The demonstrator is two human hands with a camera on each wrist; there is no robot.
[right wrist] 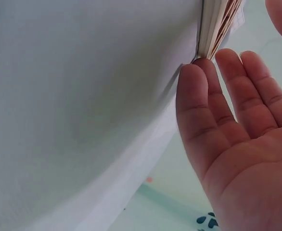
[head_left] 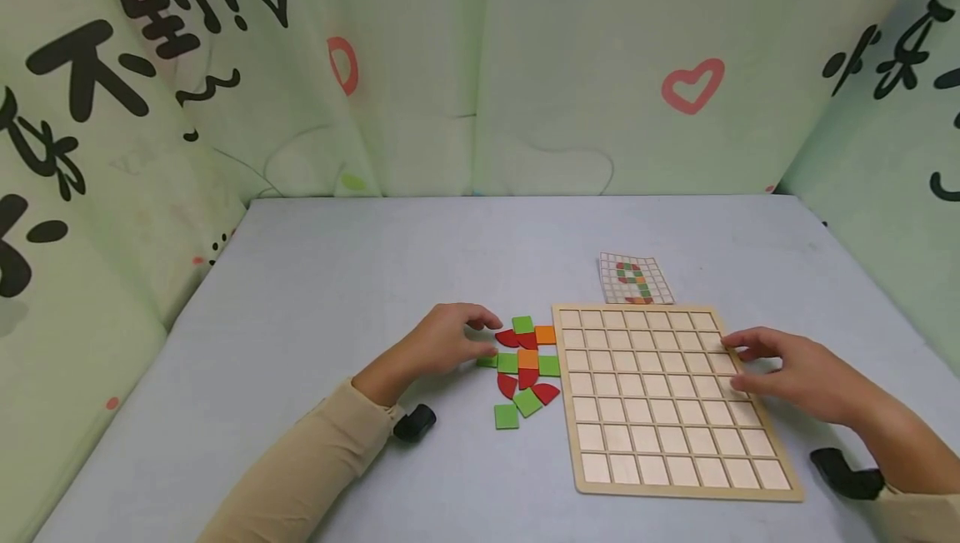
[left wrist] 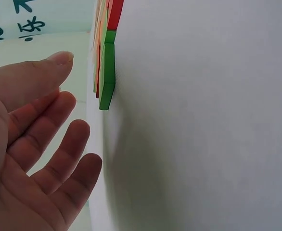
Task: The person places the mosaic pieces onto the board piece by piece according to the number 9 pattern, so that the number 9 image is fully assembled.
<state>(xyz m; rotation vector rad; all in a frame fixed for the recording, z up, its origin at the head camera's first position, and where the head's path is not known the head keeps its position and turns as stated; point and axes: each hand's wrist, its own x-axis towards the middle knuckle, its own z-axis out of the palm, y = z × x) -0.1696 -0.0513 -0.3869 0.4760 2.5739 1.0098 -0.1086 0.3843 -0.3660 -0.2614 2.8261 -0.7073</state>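
Observation:
A wooden grid board (head_left: 678,495) with rows of square cells lies flat on the table. Its cells hold no tiles. At its left side lies a loose cluster of flat tiles: green squares (head_left: 506,417), orange squares (head_left: 545,335) and red quarter-round pieces (head_left: 546,394). My left hand (head_left: 453,339) is beside the cluster, thumb and fingers spread apart with nothing between them; in the left wrist view a green tile (left wrist: 107,77) stands just past the fingertips. My right hand (head_left: 795,372) is at the board's right edge, its relaxed fingertips right at the frame.
A small pattern card (head_left: 662,281) with a coloured figure on a grid lies just behind the board. The pale table (head_left: 360,251) reaches back to a green printed curtain (head_left: 570,68). Black wrist straps (head_left: 415,424) sit on both arms.

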